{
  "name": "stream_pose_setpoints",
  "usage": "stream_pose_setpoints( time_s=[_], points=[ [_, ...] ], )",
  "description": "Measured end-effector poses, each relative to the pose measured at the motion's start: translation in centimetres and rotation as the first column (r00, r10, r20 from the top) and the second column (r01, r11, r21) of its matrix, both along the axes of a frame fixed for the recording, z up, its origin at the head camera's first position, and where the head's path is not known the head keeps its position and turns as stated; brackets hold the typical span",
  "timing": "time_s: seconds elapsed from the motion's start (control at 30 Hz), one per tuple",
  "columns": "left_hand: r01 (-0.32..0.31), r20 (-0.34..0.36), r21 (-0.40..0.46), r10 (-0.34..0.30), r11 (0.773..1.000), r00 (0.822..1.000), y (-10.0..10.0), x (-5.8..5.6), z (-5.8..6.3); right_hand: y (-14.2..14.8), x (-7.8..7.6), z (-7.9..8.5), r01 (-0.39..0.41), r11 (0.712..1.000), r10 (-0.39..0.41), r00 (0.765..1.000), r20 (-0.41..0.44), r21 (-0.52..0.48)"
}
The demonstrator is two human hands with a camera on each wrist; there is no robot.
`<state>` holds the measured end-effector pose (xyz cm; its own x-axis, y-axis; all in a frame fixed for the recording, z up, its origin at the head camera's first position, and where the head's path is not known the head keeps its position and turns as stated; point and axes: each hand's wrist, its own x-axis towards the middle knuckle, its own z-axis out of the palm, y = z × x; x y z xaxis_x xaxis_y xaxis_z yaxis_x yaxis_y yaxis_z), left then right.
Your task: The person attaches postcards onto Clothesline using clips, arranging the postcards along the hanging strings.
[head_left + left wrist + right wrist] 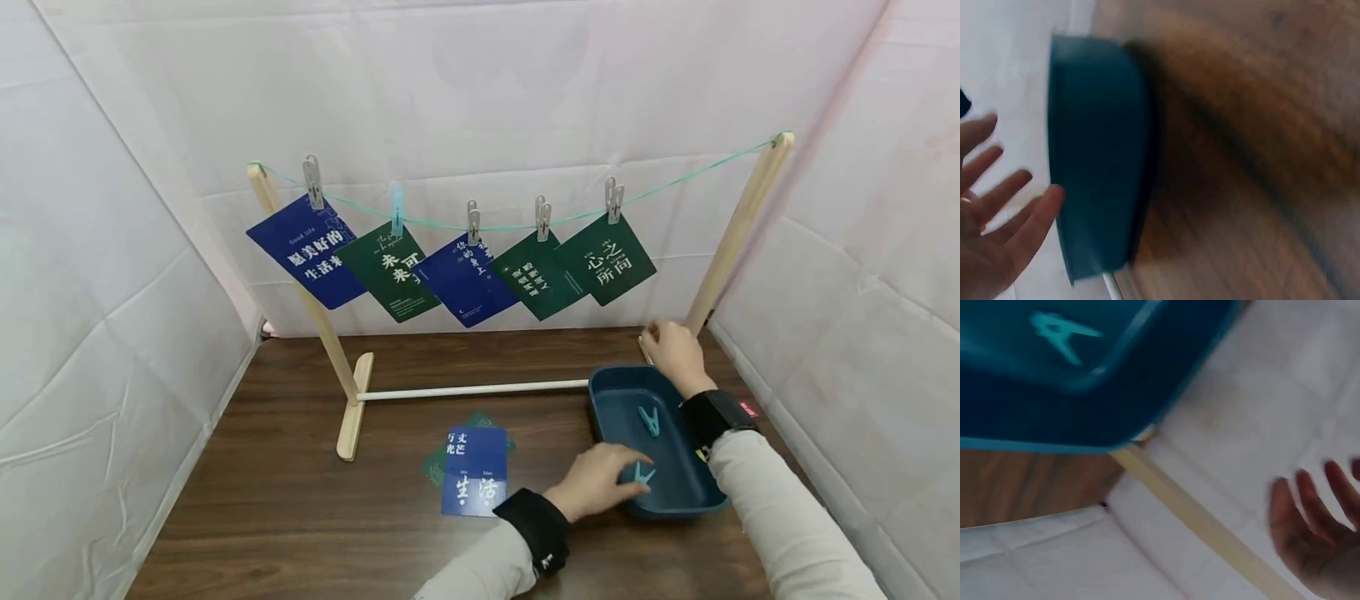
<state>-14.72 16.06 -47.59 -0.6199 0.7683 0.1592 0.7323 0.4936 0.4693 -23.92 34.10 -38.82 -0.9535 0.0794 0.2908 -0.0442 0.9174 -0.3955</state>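
My left hand (600, 481) hovers at the near left rim of a dark blue tray (701, 493), its fingers spread with nothing between them in the left wrist view. In the head view its thumb and fingertips overlap a light-blue clothespin (642, 475) lying in the tray. A second light-blue clothespin (649, 422) lies farther back inside it. Over the tray's far right corner is my right hand (677, 358), fingers loosely bent and empty. Two loose cards, a blue card (476, 475) on top of a green card (433, 467), lie left of the tray.
A wooden rack (327, 342) stands behind, its right post (738, 237) close beyond my right hand. A green string (697, 172) spans its posts, with several blue and green cards clipped along it. A white rod (472, 389) runs low across. White cloth walls surround the table (285, 500).
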Motion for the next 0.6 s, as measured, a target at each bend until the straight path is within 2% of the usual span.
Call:
stream_pose_setpoints(
  time_s=[0.07,0.17,0.23,0.27,0.37,0.47,0.6],
  points=[
    [0.026,-0.018,-0.107,-0.028,0.994,0.999,0.6,0.8,-0.3,0.2,0.0,-1.5,-0.083,0.995,0.073,0.984,0.161,0.051],
    [0.015,-0.012,-0.242,-0.019,0.97,1.0,1.4,1.6,-0.8,0.1,-0.1,-3.4,-0.199,0.978,0.163,0.918,0.362,0.065],
    [0.009,-0.001,-0.303,-0.01,0.953,1.0,1.7,1.9,-1.1,-0.1,0.1,-4.4,-0.231,0.971,0.179,0.873,0.453,0.061],
    [0.01,0.004,-0.322,-0.01,0.947,1.0,1.9,2.0,-1.2,-0.1,0.2,-4.8,-0.228,0.971,0.167,0.857,0.487,0.068],
    [0.023,0.014,-0.352,-0.019,0.936,1.0,2.2,2.2,-1.4,0.1,0.9,-5.6,-0.198,0.973,0.106,0.834,0.541,0.116],
    [0.034,0.021,-0.35,-0.028,0.936,0.999,2.5,2.4,-1.5,0.6,1.6,-6.3,-0.173,0.973,0.053,0.811,0.583,0.152],
    [0.051,0.028,-0.343,-0.044,0.938,0.999,2.7,2.9,-1.4,1.2,2.2,-7.1,-0.164,0.974,0.026,0.763,0.646,0.154]
  ],
)
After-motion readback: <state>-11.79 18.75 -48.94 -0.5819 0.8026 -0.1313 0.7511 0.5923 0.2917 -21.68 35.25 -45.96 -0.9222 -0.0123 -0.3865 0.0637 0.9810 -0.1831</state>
